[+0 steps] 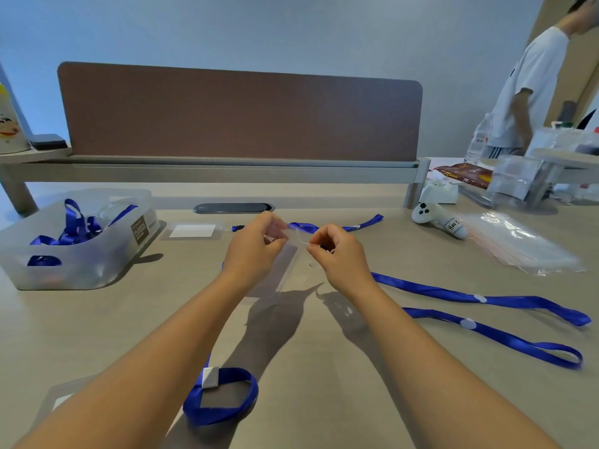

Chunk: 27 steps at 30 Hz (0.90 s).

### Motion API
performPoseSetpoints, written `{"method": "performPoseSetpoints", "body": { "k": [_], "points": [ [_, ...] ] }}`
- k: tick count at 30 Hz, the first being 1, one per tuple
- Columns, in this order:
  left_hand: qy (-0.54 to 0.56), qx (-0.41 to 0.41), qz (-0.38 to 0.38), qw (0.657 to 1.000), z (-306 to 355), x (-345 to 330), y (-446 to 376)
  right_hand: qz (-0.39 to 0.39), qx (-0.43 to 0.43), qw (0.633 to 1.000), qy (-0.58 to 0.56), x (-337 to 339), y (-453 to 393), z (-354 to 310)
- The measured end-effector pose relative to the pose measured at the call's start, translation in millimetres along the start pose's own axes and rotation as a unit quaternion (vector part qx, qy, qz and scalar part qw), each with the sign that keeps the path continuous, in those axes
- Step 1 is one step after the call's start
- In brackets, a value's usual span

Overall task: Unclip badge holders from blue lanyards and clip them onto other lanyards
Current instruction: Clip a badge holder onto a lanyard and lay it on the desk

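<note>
Clear badge holder pinched at top by left hand; right hand pinching clip, lanyard attached. Advisable: steady holder, squeeze clip fully, avoid tearing slot.

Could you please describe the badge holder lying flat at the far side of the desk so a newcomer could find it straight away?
Start at the brown divider panel and come down to the dark oval cable slot. Just left of and below it, beside the translucent bin of blue lanyards, lies the badge holder. It alone lies untouched with a fully visible white card, no lanyard attached.
</note>
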<state>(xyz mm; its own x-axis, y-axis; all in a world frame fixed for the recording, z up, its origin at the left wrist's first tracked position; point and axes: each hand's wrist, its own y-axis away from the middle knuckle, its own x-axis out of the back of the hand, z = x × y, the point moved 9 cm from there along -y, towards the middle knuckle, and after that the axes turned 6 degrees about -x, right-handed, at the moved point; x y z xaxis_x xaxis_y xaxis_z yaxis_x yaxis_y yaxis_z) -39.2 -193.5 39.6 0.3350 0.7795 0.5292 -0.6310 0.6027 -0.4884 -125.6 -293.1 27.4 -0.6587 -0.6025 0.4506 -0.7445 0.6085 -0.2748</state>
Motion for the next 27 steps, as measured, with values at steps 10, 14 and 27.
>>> {"method": "performPoseSetpoints", "body": {
  "k": [10,14,27],
  "points": [
    [-0.023,-0.012,-0.004,1.0,1,7,3,-0.003,0.006,1.0,-0.008,-7,-1,-9],
    [0.011,-0.009,-0.007,1.0,0,6,3,0.002,-0.023,0.996,-0.088,-10,-2,-8],
    [-0.044,-0.061,-0.028,0.997,-2,11,3,-0.092,-0.177,0.954,-0.223,-34,-1,10]
  ]
}}
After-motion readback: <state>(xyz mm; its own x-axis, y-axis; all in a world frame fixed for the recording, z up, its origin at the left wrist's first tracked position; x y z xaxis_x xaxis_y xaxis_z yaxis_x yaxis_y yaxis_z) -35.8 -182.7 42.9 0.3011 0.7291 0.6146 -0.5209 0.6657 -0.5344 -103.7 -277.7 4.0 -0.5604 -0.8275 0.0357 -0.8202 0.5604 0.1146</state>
